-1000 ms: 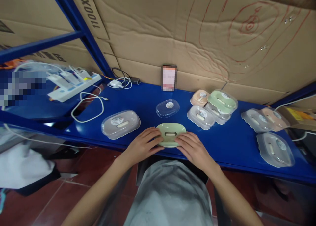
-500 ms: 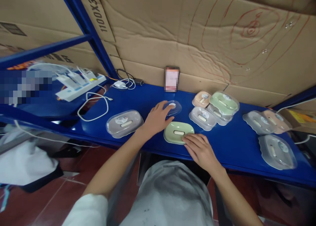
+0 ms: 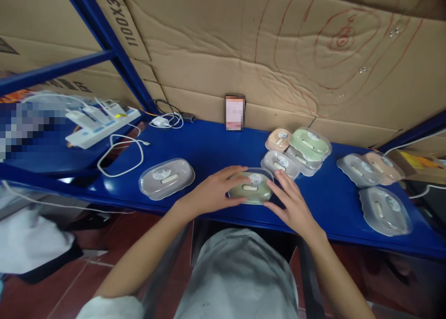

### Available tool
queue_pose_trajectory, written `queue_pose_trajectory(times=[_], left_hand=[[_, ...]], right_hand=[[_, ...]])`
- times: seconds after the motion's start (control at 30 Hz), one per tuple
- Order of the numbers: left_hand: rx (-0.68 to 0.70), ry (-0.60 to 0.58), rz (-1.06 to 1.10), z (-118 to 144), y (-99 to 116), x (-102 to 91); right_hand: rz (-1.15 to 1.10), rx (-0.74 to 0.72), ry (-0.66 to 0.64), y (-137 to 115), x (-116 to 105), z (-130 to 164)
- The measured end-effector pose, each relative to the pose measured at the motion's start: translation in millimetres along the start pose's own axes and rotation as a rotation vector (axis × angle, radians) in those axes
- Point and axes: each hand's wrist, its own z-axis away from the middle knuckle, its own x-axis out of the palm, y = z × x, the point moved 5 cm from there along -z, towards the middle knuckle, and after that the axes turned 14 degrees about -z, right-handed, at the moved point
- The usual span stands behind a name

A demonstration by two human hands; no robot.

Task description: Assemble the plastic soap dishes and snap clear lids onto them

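A green oval dish (image 3: 241,192) with a pale oblong piece in its middle lies near the front edge of the blue table. Over it sits a clear plastic cover (image 3: 266,175) with a round label. My left hand (image 3: 214,192) holds the cover's left end between thumb and fingers. At the right end, my right hand (image 3: 291,202) curves its fingers and thumb around the same cover. Whether the rim is seated all round is hidden by the fingers.
A covered grey dish (image 3: 167,178) is on the left. Several covered dishes cluster behind my right hand, topped by a green one (image 3: 310,144). More covered grey dishes (image 3: 385,210) lie far right. A phone (image 3: 234,113) leans against the cardboard (image 3: 195,72); a power strip (image 3: 102,126) is left.
My left hand has brought the clear cover from behind the green dish toward me and onto it. My right hand has shifted from the dish's front corner to the cover's right end.
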Motion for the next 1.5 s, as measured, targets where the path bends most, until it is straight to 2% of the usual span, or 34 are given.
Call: queue_pose_trajectory(times=[0.13, 0.3, 0.4, 0.63, 0.93, 1.1, 1.2, 1.3, 1.43, 1.5], left_hand=[[0.059, 0.045, -0.045, 15, 8, 9.4], [0.164, 0.199, -0.074, 22, 11, 8.5], [0.192, 0.243, -0.106, 26, 13, 9.0], [0.215, 0.249, -0.158, 27, 16, 14.5], [0.199, 0.274, -0.163, 32, 17, 21.4], [0.139, 0.226, -0.173, 30, 15, 28.8], [0.134, 0.186, -0.207, 30, 19, 22.7], [0.022, 0.151, -0.321, 44, 14, -1.6], [-0.437, 0.238, -0.553, 91, -14, -52.7], [-0.608, 0.220, -0.578, 115, -29, -63.4]], right_hand=[[-0.065, -0.053, -0.098, -1, 12, -5], [-0.101, -0.036, -0.094, 0, 17, -3], [-0.084, -0.013, -0.087, 0, 15, 0], [0.028, -0.046, -0.107, 0, 16, 3], [0.036, -0.125, -0.097, -8, 17, 0], [0.013, -0.104, -0.115, -9, 21, -3], [0.009, -0.085, -0.149, -7, 22, -4], [0.060, -0.009, -0.131, 6, 4, 3], [0.234, 0.172, 0.063, 37, -37, 21], [0.260, 0.228, 0.062, 47, -41, 27]])
